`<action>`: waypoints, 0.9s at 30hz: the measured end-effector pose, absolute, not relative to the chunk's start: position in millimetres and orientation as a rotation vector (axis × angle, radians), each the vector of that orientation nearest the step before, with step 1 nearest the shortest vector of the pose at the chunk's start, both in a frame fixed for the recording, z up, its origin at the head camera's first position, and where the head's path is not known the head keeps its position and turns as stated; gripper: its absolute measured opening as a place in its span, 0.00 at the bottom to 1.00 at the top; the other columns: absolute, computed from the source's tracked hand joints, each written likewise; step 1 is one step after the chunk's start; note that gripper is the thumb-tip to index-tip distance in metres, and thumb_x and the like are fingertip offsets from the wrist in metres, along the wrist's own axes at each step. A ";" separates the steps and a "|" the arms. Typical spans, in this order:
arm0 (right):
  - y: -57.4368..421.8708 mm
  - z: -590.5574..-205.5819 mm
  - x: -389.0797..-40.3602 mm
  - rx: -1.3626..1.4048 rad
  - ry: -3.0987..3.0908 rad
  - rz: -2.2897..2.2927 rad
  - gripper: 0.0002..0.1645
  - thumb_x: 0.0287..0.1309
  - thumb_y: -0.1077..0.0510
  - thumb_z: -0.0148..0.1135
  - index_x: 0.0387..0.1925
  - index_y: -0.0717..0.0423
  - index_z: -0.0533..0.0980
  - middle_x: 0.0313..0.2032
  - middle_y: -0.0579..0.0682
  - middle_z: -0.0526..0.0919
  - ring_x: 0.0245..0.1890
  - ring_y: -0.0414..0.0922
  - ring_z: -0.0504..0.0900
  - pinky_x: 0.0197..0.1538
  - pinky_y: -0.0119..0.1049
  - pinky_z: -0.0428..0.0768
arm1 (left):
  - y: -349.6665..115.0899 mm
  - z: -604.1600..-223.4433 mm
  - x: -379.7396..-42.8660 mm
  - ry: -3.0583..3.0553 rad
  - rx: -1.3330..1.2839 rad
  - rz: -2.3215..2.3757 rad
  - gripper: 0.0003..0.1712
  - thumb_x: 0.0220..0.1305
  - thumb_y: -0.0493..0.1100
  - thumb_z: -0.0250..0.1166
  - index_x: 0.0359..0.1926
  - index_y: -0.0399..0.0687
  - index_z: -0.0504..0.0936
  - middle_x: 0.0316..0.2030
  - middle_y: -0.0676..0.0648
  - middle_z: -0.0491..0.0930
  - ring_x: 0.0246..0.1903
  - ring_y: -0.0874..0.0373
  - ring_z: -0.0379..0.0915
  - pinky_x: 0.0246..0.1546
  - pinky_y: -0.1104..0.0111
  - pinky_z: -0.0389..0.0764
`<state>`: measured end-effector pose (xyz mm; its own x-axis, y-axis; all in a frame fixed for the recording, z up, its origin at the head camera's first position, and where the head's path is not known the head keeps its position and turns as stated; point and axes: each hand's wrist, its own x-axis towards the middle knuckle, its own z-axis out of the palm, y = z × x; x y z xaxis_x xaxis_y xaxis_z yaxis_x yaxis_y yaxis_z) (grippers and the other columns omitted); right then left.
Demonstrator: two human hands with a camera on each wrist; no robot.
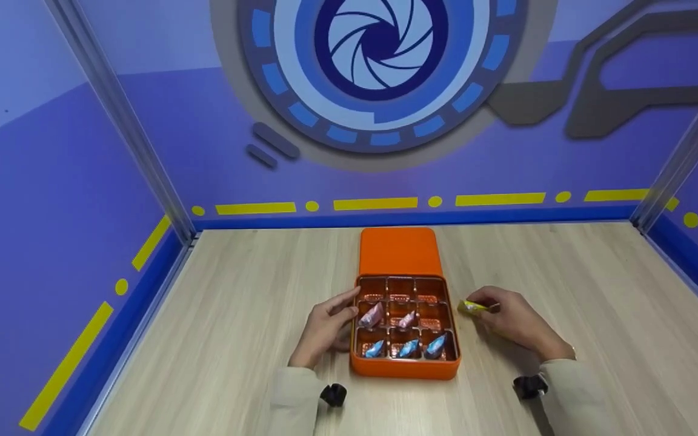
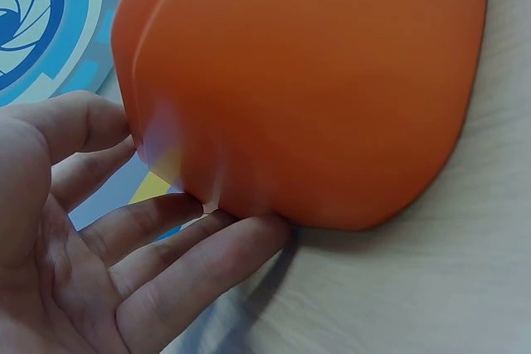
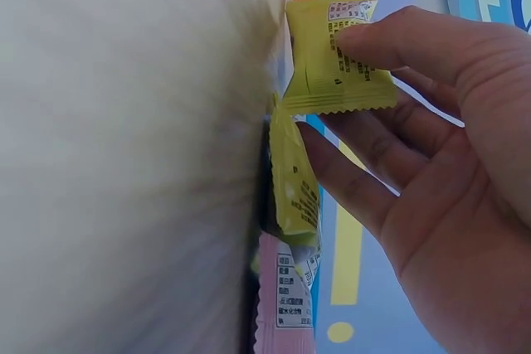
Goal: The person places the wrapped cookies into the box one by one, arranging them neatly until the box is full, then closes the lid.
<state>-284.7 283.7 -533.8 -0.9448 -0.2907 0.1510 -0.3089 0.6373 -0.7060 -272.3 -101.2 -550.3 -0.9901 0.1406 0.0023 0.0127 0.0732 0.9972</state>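
An orange box (image 1: 406, 368) stands on the table, its compartments facing up and its lid (image 1: 398, 249) laid back behind it. Three blue wrapped sweets (image 1: 408, 348) sit in the near row. Two pink wrapped sweets (image 1: 372, 315) occupy the left and centre compartments of the middle row. My left hand (image 1: 323, 327) rests its extended fingers and thumb against the box's left side. Right of the box, my right hand (image 1: 515, 320) pinches a yellow wrapped sweet (image 3: 332, 55) between thumb and fingers. Another yellow sweet (image 3: 294, 184) lies beside those fingertips in the right wrist view.
Past the second yellow sweet, a pink wrapper (image 3: 284, 296) with printed labels lies on the table in the right wrist view. My right hand hides these from the head view. Purple-blue panels (image 1: 161, 133) with metal corner posts border the wooden table (image 1: 252, 290).
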 end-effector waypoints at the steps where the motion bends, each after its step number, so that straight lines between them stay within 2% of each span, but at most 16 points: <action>1: 283.7 -533.7 -284.5 0.512 -2.819 1.227 0.09 0.67 0.66 0.71 0.47 0.53 0.87 0.46 0.47 0.88 0.49 0.50 0.85 0.55 0.54 0.85 | -101.3 -550.4 -272.3 2.231 0.162 2.070 0.24 0.77 0.40 0.64 0.71 0.53 0.82 0.71 0.42 0.75 0.68 0.49 0.73 0.66 0.55 0.76; 17: 282.7 -536.3 -283.8 0.415 -2.812 1.233 0.09 0.69 0.65 0.69 0.47 0.50 0.85 0.47 0.47 0.88 0.54 0.56 0.85 0.58 0.57 0.83 | -101.7 -550.3 -270.8 2.221 0.182 2.067 0.25 0.78 0.41 0.63 0.72 0.52 0.81 0.71 0.41 0.75 0.67 0.49 0.74 0.63 0.54 0.78; 27: 283.9 -534.7 -283.6 0.404 -2.790 1.248 0.12 0.69 0.67 0.68 0.49 0.51 0.86 0.48 0.47 0.88 0.52 0.52 0.85 0.57 0.55 0.84 | -101.6 -549.6 -270.7 2.223 0.173 2.068 0.25 0.77 0.41 0.64 0.71 0.54 0.81 0.70 0.42 0.76 0.64 0.50 0.76 0.61 0.55 0.81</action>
